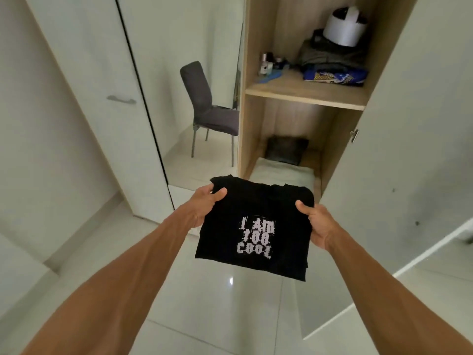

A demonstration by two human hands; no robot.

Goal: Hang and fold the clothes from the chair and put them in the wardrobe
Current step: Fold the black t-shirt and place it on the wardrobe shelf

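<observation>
Folded black T-shirt (256, 226) was pinched at both sides by left hand (204, 203) and right hand (320, 226), kept flat, apparently for shelving in wardrobe (304, 94).

Two bare forearms, no sleeves, watch or rings on the hands (204, 206)

Both hands, left hand (204, 204) and right hand (318, 224), grip folded black T-shirt (253, 226) before open wardrobe (304, 94).
</observation>
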